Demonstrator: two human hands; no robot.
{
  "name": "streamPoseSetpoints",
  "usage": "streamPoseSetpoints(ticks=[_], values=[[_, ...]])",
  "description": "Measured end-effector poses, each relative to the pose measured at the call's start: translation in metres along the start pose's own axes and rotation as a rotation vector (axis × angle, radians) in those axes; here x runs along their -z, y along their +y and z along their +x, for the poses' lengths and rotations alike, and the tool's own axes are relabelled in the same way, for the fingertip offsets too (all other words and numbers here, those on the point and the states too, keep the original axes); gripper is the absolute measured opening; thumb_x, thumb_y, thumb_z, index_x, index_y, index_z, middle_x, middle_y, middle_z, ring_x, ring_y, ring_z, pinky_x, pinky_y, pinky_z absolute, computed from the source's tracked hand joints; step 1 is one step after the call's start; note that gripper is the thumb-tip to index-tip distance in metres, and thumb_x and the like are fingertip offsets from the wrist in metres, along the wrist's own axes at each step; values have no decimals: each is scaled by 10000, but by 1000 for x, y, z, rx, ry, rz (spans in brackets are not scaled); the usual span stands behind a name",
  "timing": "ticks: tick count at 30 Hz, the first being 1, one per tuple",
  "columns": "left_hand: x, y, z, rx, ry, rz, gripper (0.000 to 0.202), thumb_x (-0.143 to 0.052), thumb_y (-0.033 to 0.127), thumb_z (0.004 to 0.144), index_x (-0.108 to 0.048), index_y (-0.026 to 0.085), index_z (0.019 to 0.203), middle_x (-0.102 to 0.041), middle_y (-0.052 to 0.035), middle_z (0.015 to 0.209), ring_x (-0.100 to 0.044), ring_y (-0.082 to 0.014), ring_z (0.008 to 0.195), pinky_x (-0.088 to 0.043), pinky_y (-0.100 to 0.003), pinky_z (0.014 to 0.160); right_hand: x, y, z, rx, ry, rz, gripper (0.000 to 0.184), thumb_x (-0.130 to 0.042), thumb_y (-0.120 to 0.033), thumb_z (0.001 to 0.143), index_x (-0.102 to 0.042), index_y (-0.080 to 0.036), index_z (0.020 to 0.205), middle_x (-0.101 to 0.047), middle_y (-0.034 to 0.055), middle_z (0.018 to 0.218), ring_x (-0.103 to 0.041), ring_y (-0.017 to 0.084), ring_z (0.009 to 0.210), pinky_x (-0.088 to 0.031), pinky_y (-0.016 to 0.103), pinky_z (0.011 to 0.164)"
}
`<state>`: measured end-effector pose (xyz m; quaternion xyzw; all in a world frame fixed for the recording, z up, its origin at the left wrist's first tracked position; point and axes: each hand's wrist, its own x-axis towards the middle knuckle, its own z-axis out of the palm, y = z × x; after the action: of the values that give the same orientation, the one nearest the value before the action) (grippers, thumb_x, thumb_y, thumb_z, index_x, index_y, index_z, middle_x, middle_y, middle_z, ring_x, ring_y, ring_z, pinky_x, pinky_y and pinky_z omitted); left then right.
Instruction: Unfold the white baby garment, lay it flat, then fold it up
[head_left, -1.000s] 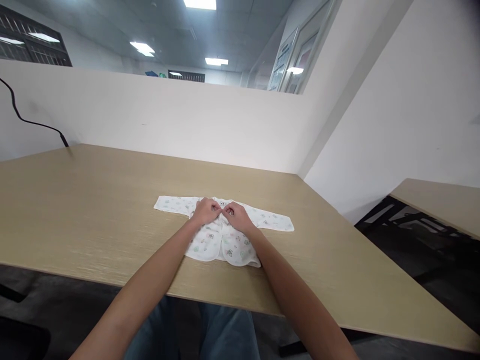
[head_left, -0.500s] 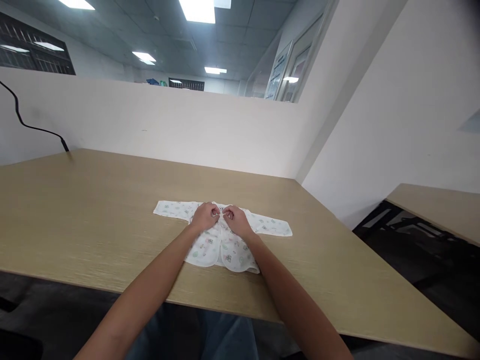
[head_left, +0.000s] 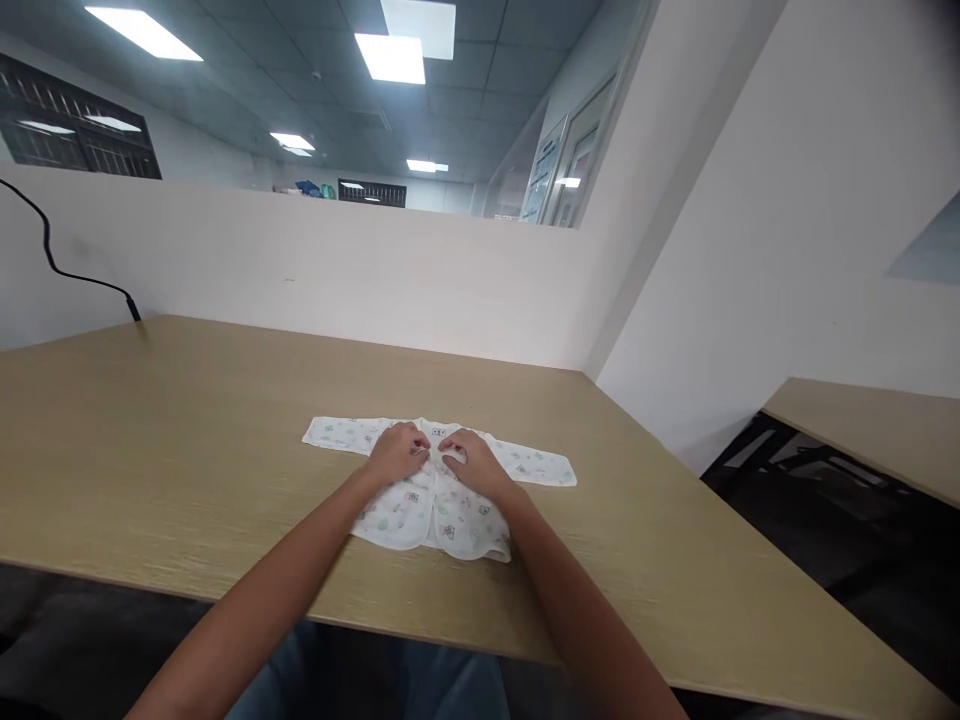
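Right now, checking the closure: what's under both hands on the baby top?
The left hand and right hand rest on the front opening of the white printed baby top; what lies beneath is covered.

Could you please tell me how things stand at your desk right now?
Baby shirt flat on desk, sleeves spread. Left hand, right hand at its centre front. Cable by far desk corner.

Open air above the hands [head_left: 397, 452] — white partition [head_left: 300, 280] beyond the desk [head_left: 150, 450].
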<state>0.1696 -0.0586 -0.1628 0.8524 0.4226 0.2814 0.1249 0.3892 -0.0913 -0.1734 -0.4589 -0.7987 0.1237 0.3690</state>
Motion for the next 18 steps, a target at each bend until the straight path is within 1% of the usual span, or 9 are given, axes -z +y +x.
streamPoseSetpoints(ticks=[1, 3, 5, 6, 11, 15, 18], values=[[1, -1, -2, 16, -13, -69, 181, -681, 236, 840, -809, 204, 964, -743, -63, 989, -659, -223, 953, -482, -312, 866, 2, -2, 0, -11, -9, 22, 193, -677, -64, 832, -747, -192, 959, -713, 45, 995, -631, 201, 956, -483, 330, 905], [5, 0, -5, 43, -89, -192, 165, -682, 259, 829, -794, 190, 930, -739, -44, 934, -654, -188, 849, -475, -278, 762, 4, -6, 0, -41, -48, 71, 157, -666, -75, 829, -747, -193, 894, -711, 30, 928, -625, 177, 854, -481, 294, 808], [8, 2, -7, 53, -176, -246, 154, -671, 258, 816, -786, 179, 881, -729, -31, 870, -637, -167, 768, -448, -261, 687, 5, -9, 0, -65, -97, 108, 159, -661, -77, 813, -757, -193, 862, -713, 24, 898, -620, 164, 806, -473, 273, 755], [9, 4, -8, 52, -200, -247, 149, -667, 253, 808, -784, 176, 860, -723, -28, 848, -630, -163, 752, -436, -258, 672, 6, -10, -1, -72, -119, 118, 160, -663, -76, 802, -762, -192, 851, -716, 23, 890, -621, 162, 800, -471, 268, 746], [9, 10, -9, 59, -213, -246, 158, -674, 257, 795, -791, 172, 858, -711, -28, 819, -612, -158, 742, -415, -258, 667, 4, -11, -2, -96, -166, 117, 117, -700, -103, 782, -767, -196, 807, -717, 15, 847, -613, 158, 790, -460, 264, 742], [6, 10, -9, 74, -224, -277, 144, -678, 245, 806, -786, 164, 857, -703, -27, 813, -603, -153, 738, -413, -256, 675, 4, -10, -3, -119, -169, 119, 84, -715, -128, 778, -763, -195, 794, -710, 16, 835, -605, 159, 786, -454, 262, 735], [6, 12, -10, 65, -226, -261, 125, -670, 223, 815, -773, 167, 859, -704, -27, 832, -602, -155, 755, -411, -255, 689, 5, -9, -4, -116, -169, 138, 78, -715, -144, 783, -768, -197, 808, -712, 19, 846, -606, 162, 795, -455, 265, 744]])
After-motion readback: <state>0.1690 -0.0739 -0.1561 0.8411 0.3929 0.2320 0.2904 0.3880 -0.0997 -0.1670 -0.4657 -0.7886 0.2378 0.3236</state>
